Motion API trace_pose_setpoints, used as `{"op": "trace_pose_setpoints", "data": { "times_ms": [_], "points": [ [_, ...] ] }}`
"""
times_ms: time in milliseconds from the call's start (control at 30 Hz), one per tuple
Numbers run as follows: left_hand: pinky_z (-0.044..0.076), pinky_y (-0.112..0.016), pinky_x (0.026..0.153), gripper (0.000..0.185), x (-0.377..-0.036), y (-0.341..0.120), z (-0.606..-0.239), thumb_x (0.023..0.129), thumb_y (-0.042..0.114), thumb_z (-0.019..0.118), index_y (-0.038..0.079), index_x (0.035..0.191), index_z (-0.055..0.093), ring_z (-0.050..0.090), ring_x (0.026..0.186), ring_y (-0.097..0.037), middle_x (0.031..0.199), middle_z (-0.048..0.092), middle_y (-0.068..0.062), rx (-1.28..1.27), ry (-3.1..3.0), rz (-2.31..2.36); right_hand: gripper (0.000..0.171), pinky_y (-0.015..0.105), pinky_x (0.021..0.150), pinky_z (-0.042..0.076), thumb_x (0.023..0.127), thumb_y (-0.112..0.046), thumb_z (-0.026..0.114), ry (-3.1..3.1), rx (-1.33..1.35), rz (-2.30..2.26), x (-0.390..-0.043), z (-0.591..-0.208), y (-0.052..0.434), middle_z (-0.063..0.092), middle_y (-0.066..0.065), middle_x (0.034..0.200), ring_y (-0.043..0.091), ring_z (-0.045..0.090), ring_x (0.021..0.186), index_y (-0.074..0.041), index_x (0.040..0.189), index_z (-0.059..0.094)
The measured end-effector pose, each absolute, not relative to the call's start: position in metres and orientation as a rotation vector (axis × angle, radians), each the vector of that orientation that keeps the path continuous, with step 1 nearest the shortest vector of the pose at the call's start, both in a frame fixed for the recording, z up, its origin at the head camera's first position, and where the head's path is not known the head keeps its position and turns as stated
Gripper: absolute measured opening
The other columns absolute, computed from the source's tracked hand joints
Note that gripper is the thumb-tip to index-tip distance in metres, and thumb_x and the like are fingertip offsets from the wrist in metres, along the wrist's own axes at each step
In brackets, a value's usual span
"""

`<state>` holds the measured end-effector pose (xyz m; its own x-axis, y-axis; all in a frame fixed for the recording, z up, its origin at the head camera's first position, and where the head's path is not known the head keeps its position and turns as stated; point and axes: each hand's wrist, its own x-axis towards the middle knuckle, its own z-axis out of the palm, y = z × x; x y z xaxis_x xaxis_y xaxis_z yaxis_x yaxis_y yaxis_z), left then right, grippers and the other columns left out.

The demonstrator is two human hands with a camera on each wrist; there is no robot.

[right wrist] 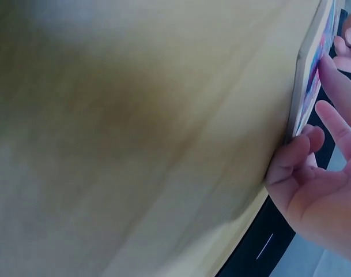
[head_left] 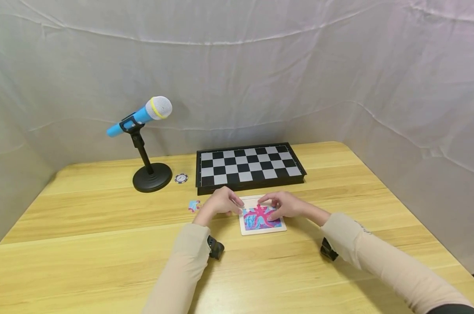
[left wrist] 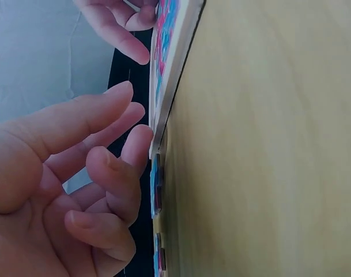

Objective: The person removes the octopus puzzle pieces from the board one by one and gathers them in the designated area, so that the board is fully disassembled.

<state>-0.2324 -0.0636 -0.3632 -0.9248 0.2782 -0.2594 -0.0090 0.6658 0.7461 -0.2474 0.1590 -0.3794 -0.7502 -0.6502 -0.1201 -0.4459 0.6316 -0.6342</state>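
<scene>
A jigsaw puzzle (head_left: 253, 221) with a pink octopus on blue and purple lies in a pale tray (head_left: 263, 233), its upper part bare of pieces. My left hand (head_left: 222, 201) is at the tray's left edge. In the left wrist view its fingers bend loosely, with nothing visible between them. My right hand (head_left: 287, 205) is over the tray's right side. Its thumb rests on the puzzle, while the lower fingers touch the tray's edge in the right wrist view. A loose puzzle piece (head_left: 193, 206) lies left of the left hand; another piece (left wrist: 157, 184) is beneath that hand.
A black-and-white checkered board (head_left: 249, 165) lies just behind the tray. Further left stand a blue microphone (head_left: 142, 116) on a black round-based stand (head_left: 152, 178) and, beside it, a poker chip (head_left: 181, 178). Grey cloth (head_left: 237, 87) surrounds the wooden table (head_left: 103, 261) at the back and sides.
</scene>
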Motion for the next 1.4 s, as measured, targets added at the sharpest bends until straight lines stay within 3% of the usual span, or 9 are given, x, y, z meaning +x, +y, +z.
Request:
{"op": "trace_pose_setpoints", "data": {
  "times_ms": [367, 733, 967, 1400],
  "points": [
    [0.040, -0.021, 0.051, 0.019, -0.233, -0.060, -0.363, 0.070, 0.004, 0.073, 0.005, 0.089, 0.070, 0.045, 0.047, -0.011, 0.077, 0.062, -0.001, 0.242, 2.513, 1.083, 0.049, 0.027, 0.062, 0.036, 0.070, -0.017, 0.076, 2.567, -0.809, -0.795, -0.244, -0.380, 0.154, 0.053, 0.002, 0.081, 0.017, 0.044, 0.073, -0.008, 0.116, 0.059],
    [0.042, -0.022, 0.053, 0.013, -0.234, -0.057, -0.365, 0.069, 0.005, 0.075, 0.005, 0.082, 0.071, 0.046, 0.048, -0.011, 0.069, 0.062, 0.000, 0.236, 2.539, 1.037, 0.043, 0.028, 0.064, 0.036, 0.070, -0.017, 0.076, 2.571, -0.782, -0.792, -0.243, -0.381, 0.152, 0.053, 0.000, 0.082, 0.017, 0.044, 0.075, -0.011, 0.110, 0.062],
    [0.042, -0.024, 0.055, 0.009, -0.235, -0.053, -0.364, 0.069, 0.006, 0.075, 0.006, 0.076, 0.069, 0.047, 0.050, -0.013, 0.073, 0.062, 0.000, 0.193, 2.548, 1.021, 0.042, 0.028, 0.062, 0.035, 0.070, -0.016, 0.076, 2.553, -0.778, -0.811, -0.245, -0.382, 0.152, 0.052, 0.001, 0.079, 0.017, 0.043, 0.073, -0.010, 0.109, 0.062],
    [0.039, -0.025, 0.052, 0.017, -0.237, -0.044, -0.363, 0.064, 0.005, 0.079, 0.008, 0.068, 0.062, 0.049, 0.055, -0.015, 0.067, 0.056, -0.002, 0.217, 2.656, 0.883, 0.042, 0.027, 0.062, 0.036, 0.070, -0.015, 0.076, 2.548, -0.756, -0.809, -0.243, -0.378, 0.151, 0.052, 0.001, 0.078, 0.017, 0.043, 0.074, -0.010, 0.109, 0.062]
  ]
}}
